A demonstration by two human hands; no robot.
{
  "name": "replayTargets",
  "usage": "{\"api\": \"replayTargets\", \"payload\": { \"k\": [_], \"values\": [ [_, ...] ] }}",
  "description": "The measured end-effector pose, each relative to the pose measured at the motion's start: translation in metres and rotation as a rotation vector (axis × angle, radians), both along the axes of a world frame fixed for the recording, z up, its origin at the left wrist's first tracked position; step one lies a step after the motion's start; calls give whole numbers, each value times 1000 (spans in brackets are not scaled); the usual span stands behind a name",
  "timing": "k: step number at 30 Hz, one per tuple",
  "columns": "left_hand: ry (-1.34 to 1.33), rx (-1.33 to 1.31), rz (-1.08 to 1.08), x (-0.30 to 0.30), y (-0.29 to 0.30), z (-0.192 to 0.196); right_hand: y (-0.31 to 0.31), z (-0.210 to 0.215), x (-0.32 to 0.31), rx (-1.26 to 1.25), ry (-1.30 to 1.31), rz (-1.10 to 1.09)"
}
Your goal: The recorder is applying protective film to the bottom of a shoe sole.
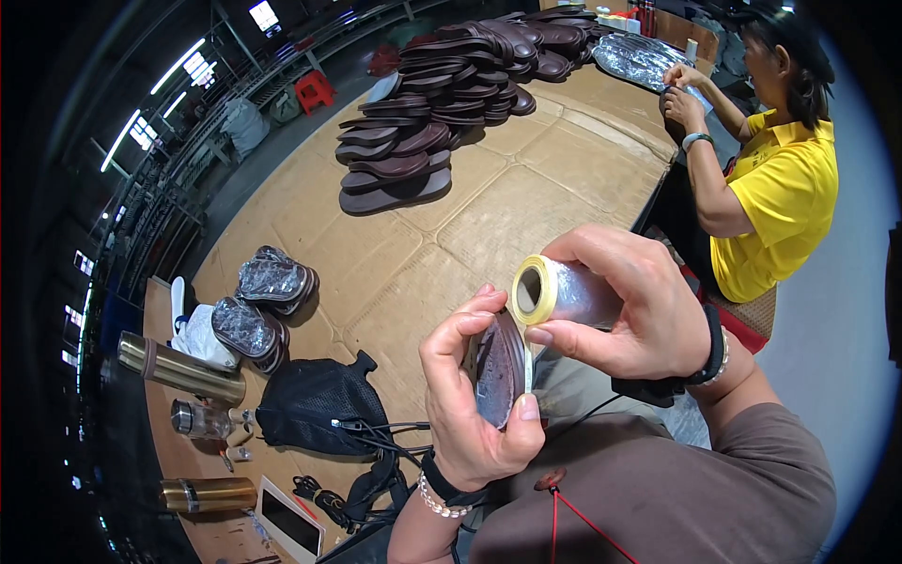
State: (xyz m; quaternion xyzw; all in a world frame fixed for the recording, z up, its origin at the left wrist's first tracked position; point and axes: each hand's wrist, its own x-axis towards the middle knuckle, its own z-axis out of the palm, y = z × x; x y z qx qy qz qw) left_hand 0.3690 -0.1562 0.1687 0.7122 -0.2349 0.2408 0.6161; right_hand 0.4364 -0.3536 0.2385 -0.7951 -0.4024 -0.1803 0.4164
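Two hands work above the bench's near edge: left hand (474, 399) pinches a film-wrapped sole (498, 368) by its rim; right hand (628, 310) clasps a tape roll (537, 289). Sole likely light, flexible, slippery.

Two wrapped sole bundles (258, 305) lie at left, three flasks (180, 368) near left, one tape roll (534, 289) near, one black bag (319, 402), one red stool (314, 90) far.
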Motion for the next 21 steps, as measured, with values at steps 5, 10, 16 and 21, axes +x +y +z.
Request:
{"api": "replayTargets", "payload": {
  "k": [5, 10, 16, 21],
  "values": [
    [-4, 13, -2, 0, 0, 0, 1, 2, -3, -18, -39, -46],
    [6, -7, -23, -1, -2, -2, 1, 2, -4, -35, -54, -56],
    [-2, 10, -13, -1, -4, -3, -3, 7, -9, -58, -58, -60],
    [12, 12, -2, -1, -4, -3, -9, 14, -22, -10, -155, -102]
  ]
}}
